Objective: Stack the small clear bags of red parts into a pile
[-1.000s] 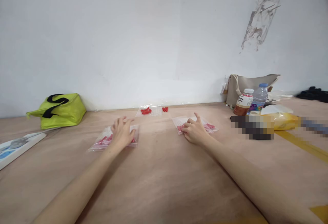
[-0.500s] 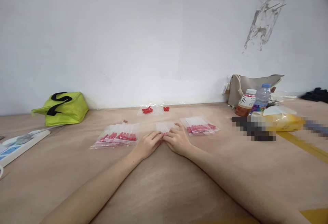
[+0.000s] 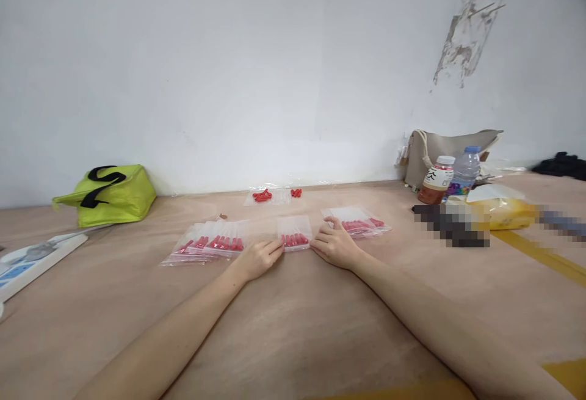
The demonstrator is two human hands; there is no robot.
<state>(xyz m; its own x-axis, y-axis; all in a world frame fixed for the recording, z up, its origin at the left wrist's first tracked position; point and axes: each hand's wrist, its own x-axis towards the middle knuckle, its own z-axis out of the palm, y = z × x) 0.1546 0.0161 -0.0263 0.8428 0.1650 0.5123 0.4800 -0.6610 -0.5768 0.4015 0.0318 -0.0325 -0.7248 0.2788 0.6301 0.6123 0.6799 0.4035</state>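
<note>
One white wall [image 3: 256,70], marked by a single peeled patch [image 3: 467,40] at upper right, is met by one pinkish-brown worktop [image 3: 284,327]. At the centre of the frame, one small, flat, clear plastic bag [image 3: 294,224] is laid on the worktop, with about five slender red pieces [image 3: 295,239] contained in it. Its lower left edge is touched by the fingers of the left hand [image 3: 260,259]; its lower right edge is neared by the curled fingers of the right hand [image 3: 336,245]. Whether anything is gripped by either cannot be told. One overlapping group of filled bags [image 3: 206,242] is spread at centre left, another filled group [image 3: 357,221] at centre right; their bags cannot be counted surely. Two plastic bottles [image 3: 436,180] are stood at right, and one lime-yellow fabric bag [image 3: 132,195] is placed at left.
</note>
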